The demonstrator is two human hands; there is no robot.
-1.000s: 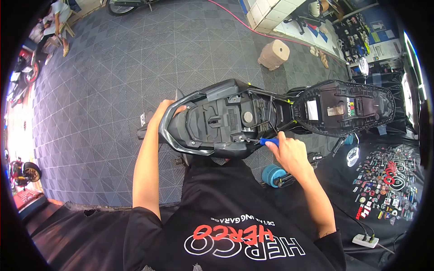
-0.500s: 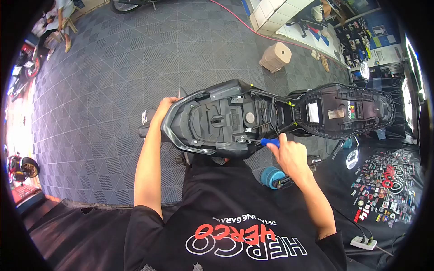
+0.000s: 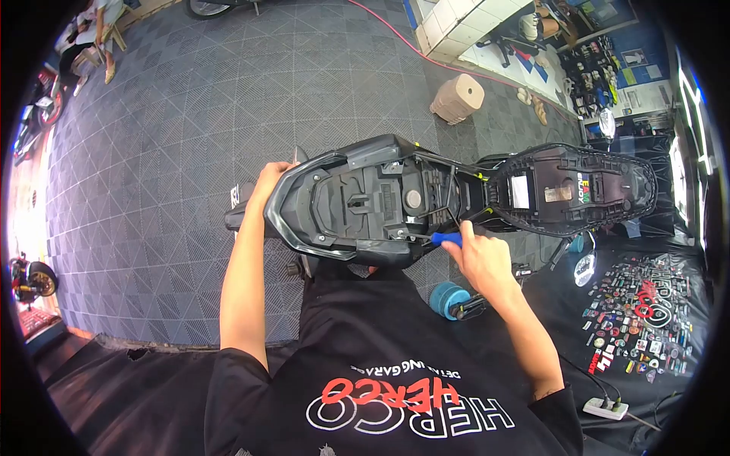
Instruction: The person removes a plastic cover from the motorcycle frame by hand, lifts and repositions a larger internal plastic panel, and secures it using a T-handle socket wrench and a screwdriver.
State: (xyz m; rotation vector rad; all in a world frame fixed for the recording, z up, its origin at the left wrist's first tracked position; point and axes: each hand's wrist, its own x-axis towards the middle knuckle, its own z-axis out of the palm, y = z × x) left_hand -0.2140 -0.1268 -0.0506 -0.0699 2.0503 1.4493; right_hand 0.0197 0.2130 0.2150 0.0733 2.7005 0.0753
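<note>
A black scooter (image 3: pixel 304 216) stands across the view with its seat (image 3: pixel 623 186) tipped up, underside showing. My left hand (image 3: pixel 274 182) grips the outer edge of the scooter's tail; its fingertips are partly hidden there. My right hand (image 3: pixel 483 258) is closed around a screwdriver with a blue handle (image 3: pixel 447 239). Its thin shaft lies nearly level over the near side of the tail section, the tip close to a metal bolt bracket (image 3: pixel 400 234). A round fuel cap (image 3: pixel 413 199) sits in the middle of the exposed frame.
A beige stool (image 3: pixel 458 99) stands beyond the scooter. A red hose (image 3: pixel 388 30) crosses the tiled floor. Nearer me are a teal round object (image 3: pixel 449 300) and a white power strip (image 3: pixel 606 409). Another person (image 3: pixel 95 34) sits at the far left.
The view has shifted slightly, so the scooter appears a little further left. My left hand stays on the tail, and my right hand still holds the screwdriver at the same bracket.
</note>
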